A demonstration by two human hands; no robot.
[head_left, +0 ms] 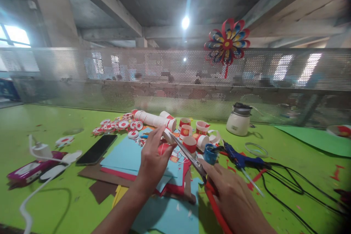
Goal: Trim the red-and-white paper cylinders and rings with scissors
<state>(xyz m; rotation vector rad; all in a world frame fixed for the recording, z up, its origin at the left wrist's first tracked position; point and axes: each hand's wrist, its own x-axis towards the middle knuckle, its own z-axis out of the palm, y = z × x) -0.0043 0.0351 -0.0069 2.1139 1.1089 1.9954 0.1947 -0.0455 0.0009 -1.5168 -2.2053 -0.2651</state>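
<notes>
We are holding a small paper cup (168, 134) in our left hand (152, 161), the grip closed around its rim end over the blue card sheets (128, 155) on the green table (41, 204). It is looking light, thin-walled and easy to crush, so we are judging that a gentle pinch near the stiffer rolled rim is suiting it best. The cup is showing white with red print, though blur is hiding the pattern. Our right hand (233, 199) is gripping the red handles of the scissors (192, 161), whose blades seem to be lying slightly parted right at the cup.
</notes>
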